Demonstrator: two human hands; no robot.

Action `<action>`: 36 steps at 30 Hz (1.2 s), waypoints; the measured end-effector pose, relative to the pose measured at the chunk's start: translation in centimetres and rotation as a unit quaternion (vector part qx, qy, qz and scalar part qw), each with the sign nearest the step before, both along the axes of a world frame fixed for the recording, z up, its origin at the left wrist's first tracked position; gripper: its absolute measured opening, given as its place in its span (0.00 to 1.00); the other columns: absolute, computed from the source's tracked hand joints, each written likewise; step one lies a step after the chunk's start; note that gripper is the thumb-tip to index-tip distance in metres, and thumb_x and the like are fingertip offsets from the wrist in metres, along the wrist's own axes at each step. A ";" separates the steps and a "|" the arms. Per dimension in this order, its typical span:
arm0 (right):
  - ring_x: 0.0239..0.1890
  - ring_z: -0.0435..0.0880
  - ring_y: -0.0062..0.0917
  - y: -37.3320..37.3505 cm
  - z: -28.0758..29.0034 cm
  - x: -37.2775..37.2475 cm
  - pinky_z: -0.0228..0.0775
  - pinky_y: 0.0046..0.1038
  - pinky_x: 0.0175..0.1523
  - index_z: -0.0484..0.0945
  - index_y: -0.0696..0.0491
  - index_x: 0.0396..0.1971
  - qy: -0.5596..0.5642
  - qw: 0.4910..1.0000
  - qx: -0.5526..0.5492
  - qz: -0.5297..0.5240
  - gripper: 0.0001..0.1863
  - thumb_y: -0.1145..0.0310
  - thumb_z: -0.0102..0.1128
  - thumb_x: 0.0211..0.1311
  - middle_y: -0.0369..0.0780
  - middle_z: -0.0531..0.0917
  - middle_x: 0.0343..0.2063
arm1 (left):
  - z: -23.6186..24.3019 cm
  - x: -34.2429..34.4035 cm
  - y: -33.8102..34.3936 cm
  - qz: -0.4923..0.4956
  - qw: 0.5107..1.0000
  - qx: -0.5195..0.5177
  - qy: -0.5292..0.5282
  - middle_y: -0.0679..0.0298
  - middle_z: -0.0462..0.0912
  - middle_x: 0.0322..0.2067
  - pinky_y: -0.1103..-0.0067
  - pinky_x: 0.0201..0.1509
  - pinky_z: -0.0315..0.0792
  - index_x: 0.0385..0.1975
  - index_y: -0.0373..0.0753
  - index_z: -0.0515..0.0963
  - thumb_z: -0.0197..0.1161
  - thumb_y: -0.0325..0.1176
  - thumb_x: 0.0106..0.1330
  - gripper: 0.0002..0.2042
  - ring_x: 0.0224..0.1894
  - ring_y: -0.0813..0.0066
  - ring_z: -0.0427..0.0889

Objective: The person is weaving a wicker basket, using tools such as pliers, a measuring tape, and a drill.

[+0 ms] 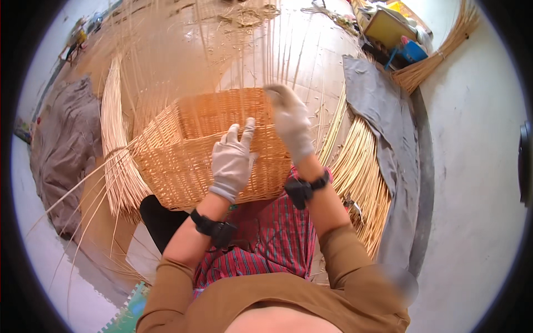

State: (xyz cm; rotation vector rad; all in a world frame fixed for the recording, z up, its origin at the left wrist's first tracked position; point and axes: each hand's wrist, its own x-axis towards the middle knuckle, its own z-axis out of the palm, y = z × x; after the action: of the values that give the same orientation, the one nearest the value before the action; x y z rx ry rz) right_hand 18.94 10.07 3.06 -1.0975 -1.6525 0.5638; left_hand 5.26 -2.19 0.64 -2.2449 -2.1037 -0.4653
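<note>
Fingers extended and loosely spread, the gloved left hand (231,166) lay against the near wall of a woven wicker basket (189,172), gripping nothing that I could see. The gloved right hand (292,119), blurred, was bent at the basket's right end by the rim; from my remote post I could not tell whether its curled fingers grasped a strand. Both forearms reached up from the lower edge, the right a little farther forward, with a black device strapped at the left wrist (214,227) and another at the right. The basket sat tilted before the person, above a red plaid cloth (261,244), with thin upright rods (270,55) rising past its far side and loose strands trailing left.

Around it I saw a pale bundle of rods (114,139) on the left near a dark cloth (64,150), and a second bundle (361,172) on the right beside a grey cloth (383,122). Fibre scraps (250,15) littered the shiny floor (322,44). A blue container (413,51) stood near the white wall (472,166).
</note>
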 end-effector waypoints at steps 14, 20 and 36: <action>0.24 0.80 0.15 -2.9 -5.3 11.4 0.71 0.18 0.27 0.81 0.54 0.44 0.371 0.888 -0.259 0.078 0.07 0.69 0.65 0.71 0.36 0.87 0.29 | 0.9 6.0 5.8 -0.076 0.977 0.185 -0.078 0.56 0.82 0.48 0.74 0.32 0.78 0.50 0.42 0.82 0.64 0.34 0.72 0.11 0.29 0.67 0.83; 0.24 0.78 0.11 -0.1 -5.6 12.7 0.65 0.16 0.25 0.82 0.57 0.44 0.259 0.893 -0.354 0.098 0.14 0.63 0.69 0.68 0.34 0.87 0.30 | 1.8 6.8 8.4 0.024 0.882 -0.141 -0.450 0.59 0.84 0.30 0.71 0.33 0.75 0.44 0.36 0.81 0.63 0.31 0.73 0.07 0.27 0.68 0.83; 0.43 0.82 0.20 6.2 -5.3 10.2 0.78 0.26 0.49 0.79 0.58 0.48 0.192 0.926 -0.268 0.185 0.18 0.71 0.72 0.59 0.37 0.84 0.38 | 0.3 6.0 8.6 -0.137 0.917 0.039 -0.372 0.53 0.86 0.40 0.72 0.47 0.80 0.47 0.38 0.82 0.63 0.22 0.69 0.10 0.44 0.57 0.87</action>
State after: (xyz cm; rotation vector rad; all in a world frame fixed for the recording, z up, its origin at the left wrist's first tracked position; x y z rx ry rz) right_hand 29.15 16.27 -2.28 -0.9640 -1.3877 1.4498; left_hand 11.30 6.44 0.89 -2.5862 -1.9315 -1.6089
